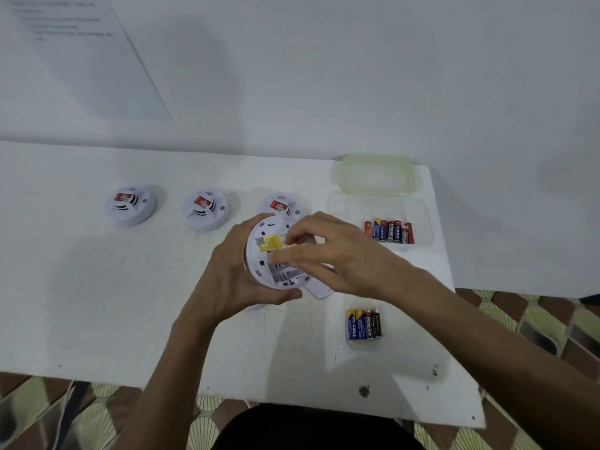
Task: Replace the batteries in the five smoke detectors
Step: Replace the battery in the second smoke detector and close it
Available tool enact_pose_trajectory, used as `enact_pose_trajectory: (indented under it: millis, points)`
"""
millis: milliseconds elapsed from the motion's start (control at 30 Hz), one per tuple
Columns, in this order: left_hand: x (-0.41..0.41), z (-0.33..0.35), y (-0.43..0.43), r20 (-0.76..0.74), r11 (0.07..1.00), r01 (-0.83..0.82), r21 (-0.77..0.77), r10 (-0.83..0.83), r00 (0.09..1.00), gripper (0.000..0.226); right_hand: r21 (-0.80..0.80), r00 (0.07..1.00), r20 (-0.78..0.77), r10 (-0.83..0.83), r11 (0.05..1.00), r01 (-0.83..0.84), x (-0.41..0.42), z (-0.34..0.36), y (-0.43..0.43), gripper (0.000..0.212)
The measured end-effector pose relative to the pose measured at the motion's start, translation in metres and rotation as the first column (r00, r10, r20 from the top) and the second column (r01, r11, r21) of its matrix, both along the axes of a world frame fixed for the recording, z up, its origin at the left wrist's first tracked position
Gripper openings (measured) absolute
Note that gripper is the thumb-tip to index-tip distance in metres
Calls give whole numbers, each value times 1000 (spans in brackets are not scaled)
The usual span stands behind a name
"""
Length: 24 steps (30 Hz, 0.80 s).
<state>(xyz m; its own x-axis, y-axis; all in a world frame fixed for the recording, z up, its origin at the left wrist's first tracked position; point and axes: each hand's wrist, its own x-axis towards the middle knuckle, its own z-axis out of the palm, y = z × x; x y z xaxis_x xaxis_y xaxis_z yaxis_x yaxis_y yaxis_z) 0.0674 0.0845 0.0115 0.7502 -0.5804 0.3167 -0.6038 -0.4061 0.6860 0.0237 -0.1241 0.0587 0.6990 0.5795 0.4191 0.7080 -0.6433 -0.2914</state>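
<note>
In left hand (227,271), detector (263,246) (upturned) — right hand (334,254) atop

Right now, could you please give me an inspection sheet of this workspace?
Surface: white table, scuffed.
Job's things: three smoke detectors in a back row; held detector underside up; fifth not seen; batteries in clear tub; four front batteries.
Clutter: greenish lid; white piece by held detector.
Hands: left hand grips held detector; right hand fingers at its compartment, grasp unclear.
Cables: nothing seen.
Surroundings: white wall, paper sheet, patterned floor.
</note>
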Motion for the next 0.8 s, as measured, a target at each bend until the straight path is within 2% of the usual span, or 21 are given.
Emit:
enact_pose_trajectory:
  millis: [167,367,467,567,633,733,800]
  points:
    - [1,-4,1,22,999,6,-37,-5,1000,77,-139,999,-28,32,990,-35,3,6,-1,29]
    - [2,-7,4,63,998,21,-65,-17,998,75,-223,992,69,105,971,-87,6,4,-3,33]
    - [1,-3,4,42,996,14,-92,-10,999,75,-216,991,65,120,971,-103,9,5,-4,37]
    - [1,0,3,9,997,-6,-78,7,1000,75,-161,996,15,92,983,-88,10,3,-7,37]
    - [0,5,1,-57,997,-31,-77,26,998,77,-43,999,-27,39,998,-40,9,1,-10,38]
    - [0,4,2,-46,996,-46,-72,43,998,79,210,984,-138,-113,968,140,10,-3,-22,38]
    - [-2,5,4,-88,997,-56,-57,50,995,84,291,933,-257,-251,901,323,15,-8,-37,33]
